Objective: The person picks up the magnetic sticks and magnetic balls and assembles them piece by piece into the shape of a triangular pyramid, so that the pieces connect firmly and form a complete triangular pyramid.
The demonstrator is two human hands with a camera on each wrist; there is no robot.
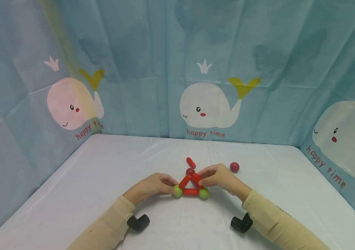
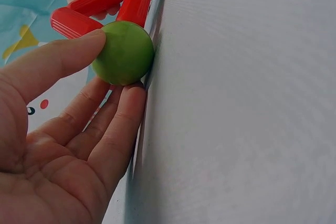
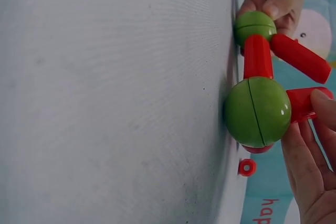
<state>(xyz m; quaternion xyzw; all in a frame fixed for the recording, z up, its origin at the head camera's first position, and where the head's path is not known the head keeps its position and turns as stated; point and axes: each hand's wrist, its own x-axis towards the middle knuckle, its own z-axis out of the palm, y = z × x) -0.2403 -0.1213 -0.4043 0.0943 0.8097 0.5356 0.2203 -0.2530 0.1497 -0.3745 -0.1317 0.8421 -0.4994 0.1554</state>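
Note:
A triangle of red rods and balls lies on the table, with a dark red ball [image 1: 190,172] at its far corner. My left hand [image 1: 156,185] pinches the green ball [image 2: 124,53] at the near left corner between thumb and fingers. On the other side, my right hand [image 1: 221,177] pinches the right-hand red rod [image 1: 196,181] just above the second green ball [image 3: 258,112]. A red rod [image 1: 191,192] joins the two green balls along the near side. The left-hand red rod [image 1: 185,182] slants up toward the dark red ball.
Just beyond the triangle lies a loose red rod [image 1: 191,163]. Another dark red ball [image 1: 234,167] sits to the right, behind my right hand. The white-covered table [image 1: 80,194] meets a blue curtain [image 1: 140,104] with whale prints at the back and sides.

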